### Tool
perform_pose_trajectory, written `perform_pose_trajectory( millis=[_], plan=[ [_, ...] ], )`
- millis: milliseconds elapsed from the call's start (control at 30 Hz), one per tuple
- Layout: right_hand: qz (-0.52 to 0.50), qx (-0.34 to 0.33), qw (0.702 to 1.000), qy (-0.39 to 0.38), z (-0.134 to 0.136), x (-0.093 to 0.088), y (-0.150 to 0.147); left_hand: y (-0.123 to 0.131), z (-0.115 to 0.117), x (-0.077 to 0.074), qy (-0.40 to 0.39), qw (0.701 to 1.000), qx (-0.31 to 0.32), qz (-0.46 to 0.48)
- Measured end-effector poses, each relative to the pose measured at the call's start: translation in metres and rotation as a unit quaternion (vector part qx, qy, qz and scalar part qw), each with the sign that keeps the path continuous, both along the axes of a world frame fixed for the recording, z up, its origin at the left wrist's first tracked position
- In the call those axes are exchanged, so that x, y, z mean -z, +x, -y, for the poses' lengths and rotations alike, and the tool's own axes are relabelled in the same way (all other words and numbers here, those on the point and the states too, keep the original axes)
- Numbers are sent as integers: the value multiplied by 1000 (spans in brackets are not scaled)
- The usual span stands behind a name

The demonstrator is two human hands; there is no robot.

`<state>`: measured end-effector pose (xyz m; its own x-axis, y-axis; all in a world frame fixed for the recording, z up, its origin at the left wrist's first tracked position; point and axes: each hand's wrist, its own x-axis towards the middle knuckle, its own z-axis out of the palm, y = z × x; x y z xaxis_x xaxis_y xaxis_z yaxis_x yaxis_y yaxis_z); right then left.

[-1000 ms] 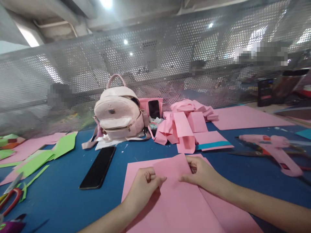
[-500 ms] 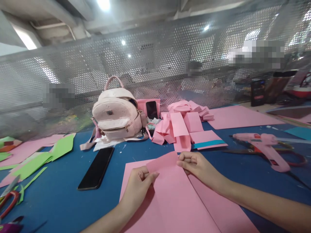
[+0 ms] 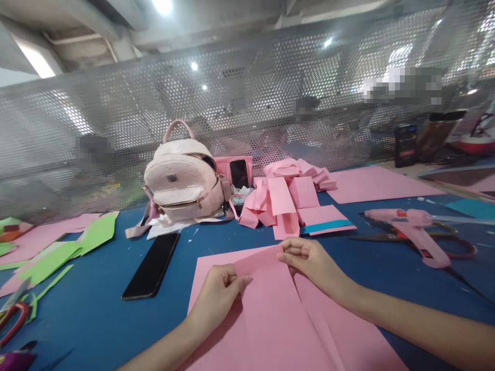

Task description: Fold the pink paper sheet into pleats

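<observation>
While hands (image 3: pixel 316 264) hold paper (image 3: pixel 266 299), right grip now higher

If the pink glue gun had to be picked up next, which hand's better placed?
Right, I'd say. The right hand is nearer the pink glue gun; the left hand would have to cross past it. Both hold the pink sheet, so the right would likely need to let go first.

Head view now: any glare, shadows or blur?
Head view: ceiling light blown out white, top edge; head view: soft shadow on the pink sheet beside the left hand; head view: perforated panel hazy, partly covered by pixelated patches; head view: table phone's outline fairly crisp.
</observation>
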<state>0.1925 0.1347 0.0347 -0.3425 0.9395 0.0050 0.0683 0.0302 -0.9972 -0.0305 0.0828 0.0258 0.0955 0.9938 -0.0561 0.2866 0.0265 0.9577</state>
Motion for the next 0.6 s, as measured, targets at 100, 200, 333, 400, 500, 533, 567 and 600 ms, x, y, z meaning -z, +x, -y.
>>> perform_pose_trajectory(
  millis=[100,200,333,400,500,533,567,600],
  plan=[
    [2,15,1000,-2,0,-2,1,0,0,0,-8,1000,15,1],
    [0,23,1000,7,1,-2,1,0,-1,-1,-15,1000,25,7],
    [1,-1,1000,12,2,0,1,-1,-2,-2,-25,999,34,15],
    [8,-16,1000,21,2,2,2,-2,-2,-1,-30,999,31,16],
    [42,-15,997,70,2,7,4,-4,-3,1,-38,999,26,19],
    [52,-10,995,83,1,7,4,-5,-3,2,-42,998,26,24],
    [57,-7,995,85,1,8,4,-6,-3,2,-46,998,26,30],
    [58,-9,995,79,2,7,4,-6,-4,3,-48,998,23,38]
  ],
)
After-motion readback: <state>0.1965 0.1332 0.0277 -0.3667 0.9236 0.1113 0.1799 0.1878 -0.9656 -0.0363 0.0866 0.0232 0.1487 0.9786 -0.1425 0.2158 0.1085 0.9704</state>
